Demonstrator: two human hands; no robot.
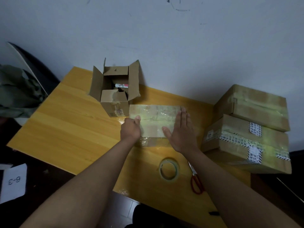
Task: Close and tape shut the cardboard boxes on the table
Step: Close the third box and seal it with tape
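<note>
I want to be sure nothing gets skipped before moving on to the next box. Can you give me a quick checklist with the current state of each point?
1. Flat box under the hands closed and covered with tape: ok.
2. Right hand pressing flat on it; left hand at its left edge with fingers curled: ok.
3. Tape stuck down fully at the left end: cannot tell.
4. Open box behind has its flaps up and items inside: not ok, needs closing.
5. Tape roll and red scissors lie near on the table: ok.
6. Two stacked boxes at right taped: ok.
</note>
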